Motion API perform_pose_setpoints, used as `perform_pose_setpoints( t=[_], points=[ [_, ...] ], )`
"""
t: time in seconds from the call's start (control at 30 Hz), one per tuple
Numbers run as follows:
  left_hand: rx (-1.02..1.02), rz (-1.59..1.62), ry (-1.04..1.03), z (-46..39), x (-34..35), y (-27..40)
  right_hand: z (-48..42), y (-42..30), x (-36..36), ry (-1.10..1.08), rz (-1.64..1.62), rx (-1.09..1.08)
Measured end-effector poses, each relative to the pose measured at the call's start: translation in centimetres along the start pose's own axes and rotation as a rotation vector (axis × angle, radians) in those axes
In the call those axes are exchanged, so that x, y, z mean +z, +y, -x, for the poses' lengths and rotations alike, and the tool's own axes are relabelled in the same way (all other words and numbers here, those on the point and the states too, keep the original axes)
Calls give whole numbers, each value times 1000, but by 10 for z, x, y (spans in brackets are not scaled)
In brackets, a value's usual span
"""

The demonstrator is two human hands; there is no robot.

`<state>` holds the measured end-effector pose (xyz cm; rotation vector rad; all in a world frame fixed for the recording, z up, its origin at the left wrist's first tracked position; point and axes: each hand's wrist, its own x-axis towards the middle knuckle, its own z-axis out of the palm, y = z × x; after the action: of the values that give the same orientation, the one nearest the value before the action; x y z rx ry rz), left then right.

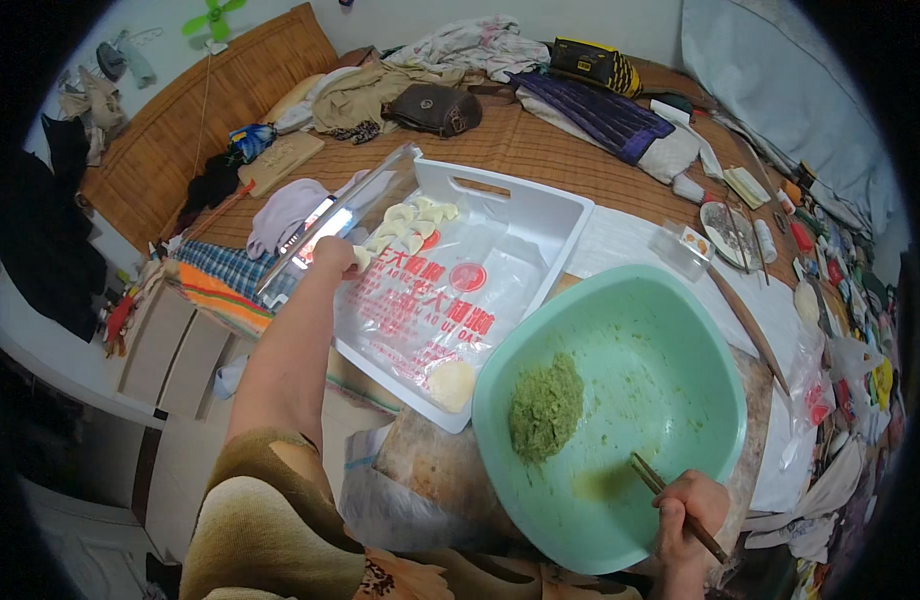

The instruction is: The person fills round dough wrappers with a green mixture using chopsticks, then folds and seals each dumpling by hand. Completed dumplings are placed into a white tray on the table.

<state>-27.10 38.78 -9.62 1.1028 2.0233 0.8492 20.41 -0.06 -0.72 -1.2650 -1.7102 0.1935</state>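
Note:
My right hand (692, 510) grips a pair of wooden chopsticks (650, 474), their tips over some thin liquid in a pale green plastic basin (655, 360). A mound of green minced filling (548, 409) lies against the basin's left side. Over the left side of a white plastic tray (561, 225), my left hand (338, 257) pinches a dumpling (361, 259); its fingers are partly hidden. Several folded dumplings (411, 223) sit on a printed plastic sheet (422, 315) lining the tray. In the tray's near corner lies a round dough wrapper (451, 384).
A lit phone (321, 232) stands behind a clear panel (340, 214) at the tray's left edge. Right of the basin lie a wooden rolling pin (749, 330), a clear plastic box (683, 251) and a plate (730, 234). A floury wooden board (430, 457) is under the basin.

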Motion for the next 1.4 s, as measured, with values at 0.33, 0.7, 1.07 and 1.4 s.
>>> perform_pose_setpoints(
  t=[0.33,0.7,1.07,1.4],
  points=[
    [484,-961,230,-1,12,7,-2,7,4,-35,-5,15],
    [619,-821,346,39,18,32,-3,4,4,-22,-10,12],
    [555,-185,59,39,14,42,2,-2,-7,-15,-53,-6],
    [647,-666,-825,196,31,70,11,-5,-7,15,-57,35]
  ],
)
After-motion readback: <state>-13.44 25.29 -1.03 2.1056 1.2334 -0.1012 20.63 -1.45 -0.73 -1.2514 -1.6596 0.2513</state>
